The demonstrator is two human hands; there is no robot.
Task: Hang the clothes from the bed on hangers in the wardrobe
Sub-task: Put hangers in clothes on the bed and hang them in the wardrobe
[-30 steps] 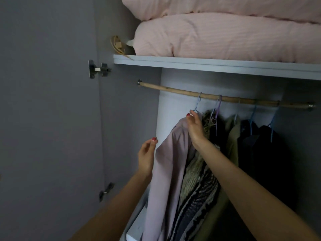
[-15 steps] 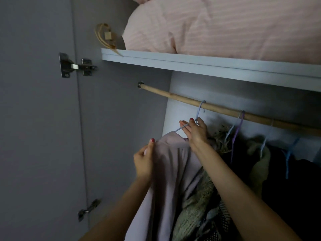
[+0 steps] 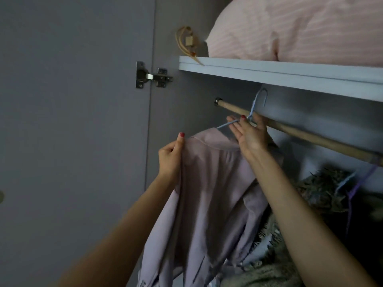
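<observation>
Nearest me, my left hand (image 3: pixel 170 160) pinches the shoulder edge of the lilac shirt (image 3: pixel 209 193), thumb and fingers pressed together on the cloth. The shirt drapes from a pale blue hanger (image 3: pixel 251 112) down past my forearms. Further up, my right hand (image 3: pixel 249 133) grips the hanger at its neck, fingers curled round the wire. The hook stands above the wooden rail (image 3: pixel 310 137), just under the shelf (image 3: pixel 269 74). Beyond, on that shelf, lies pink striped bedding (image 3: pixel 300 30).
</observation>
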